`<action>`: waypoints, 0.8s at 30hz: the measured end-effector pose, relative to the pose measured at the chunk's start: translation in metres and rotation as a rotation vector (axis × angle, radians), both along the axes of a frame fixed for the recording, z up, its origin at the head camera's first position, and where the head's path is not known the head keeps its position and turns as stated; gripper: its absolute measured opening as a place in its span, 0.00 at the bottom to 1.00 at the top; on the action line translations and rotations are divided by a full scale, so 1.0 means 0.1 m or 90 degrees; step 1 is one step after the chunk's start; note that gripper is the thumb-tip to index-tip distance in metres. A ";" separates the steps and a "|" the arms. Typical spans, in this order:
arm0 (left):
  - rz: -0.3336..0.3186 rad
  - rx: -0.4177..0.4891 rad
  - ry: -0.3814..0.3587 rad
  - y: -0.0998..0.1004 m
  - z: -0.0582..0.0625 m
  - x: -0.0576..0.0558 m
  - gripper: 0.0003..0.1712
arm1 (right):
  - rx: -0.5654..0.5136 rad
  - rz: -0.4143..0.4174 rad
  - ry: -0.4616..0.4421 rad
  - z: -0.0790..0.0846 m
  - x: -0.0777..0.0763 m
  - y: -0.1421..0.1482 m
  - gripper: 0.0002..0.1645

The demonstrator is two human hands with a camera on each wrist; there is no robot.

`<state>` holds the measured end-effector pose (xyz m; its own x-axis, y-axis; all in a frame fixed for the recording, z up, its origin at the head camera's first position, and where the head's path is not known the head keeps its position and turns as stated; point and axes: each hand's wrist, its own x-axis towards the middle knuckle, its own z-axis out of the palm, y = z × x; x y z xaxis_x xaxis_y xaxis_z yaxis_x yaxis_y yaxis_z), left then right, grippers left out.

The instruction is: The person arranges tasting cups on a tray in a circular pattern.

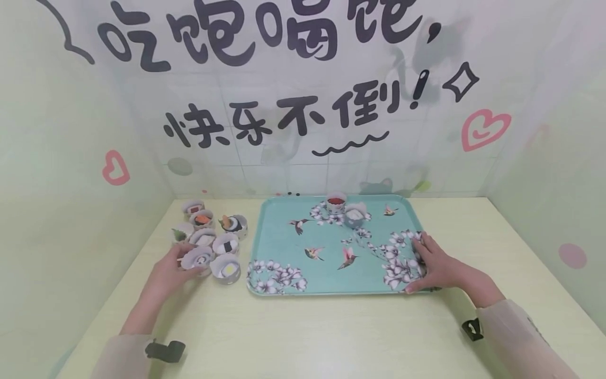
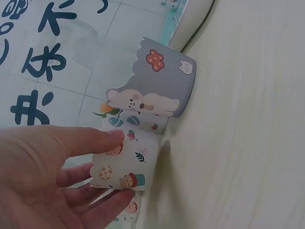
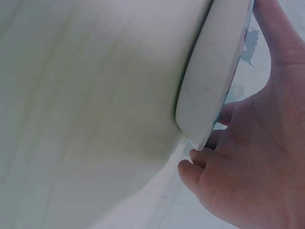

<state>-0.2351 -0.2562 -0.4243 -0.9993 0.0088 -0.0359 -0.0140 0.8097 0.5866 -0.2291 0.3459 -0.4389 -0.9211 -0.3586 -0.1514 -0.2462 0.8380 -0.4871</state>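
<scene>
My left hand (image 1: 169, 269) holds a scalloped paper baking cup (image 1: 195, 259) at the front left of a cluster. Its print of cupcakes and leaves shows on the held cup (image 2: 126, 164) in the left wrist view, thumb on one side and fingers on the other. My right hand (image 1: 442, 267) rests over the right edge of a teal tray (image 1: 284, 237) with flowers and birds, thumb near the front corner. The tray's pale outer side (image 3: 214, 71) shows in the right wrist view. On the tray's back part stand a cup with red filling (image 1: 336, 202) and a cup with white filling (image 1: 355, 216).
Several more cups with small sushi-like pieces crowd round the held one, among them a cup with a yellow spot (image 1: 225, 269) and one with a black-banded white piece (image 1: 229, 245). A printed backdrop (image 1: 284, 179) rises behind the pale table (image 1: 303, 337).
</scene>
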 end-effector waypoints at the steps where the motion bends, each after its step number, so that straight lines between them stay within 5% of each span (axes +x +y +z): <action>1: 0.002 -0.003 0.000 0.00 0.02 0.01 0.39 | 0.001 0.000 0.001 0.00 0.00 0.00 0.78; 8: 0.008 -0.014 -0.003 0.01 0.15 0.04 0.43 | 0.002 0.004 0.004 0.00 0.00 0.01 0.81; 24: -0.016 -0.002 0.080 0.17 0.42 0.10 0.38 | 0.011 0.008 0.020 -0.03 -0.01 0.01 0.82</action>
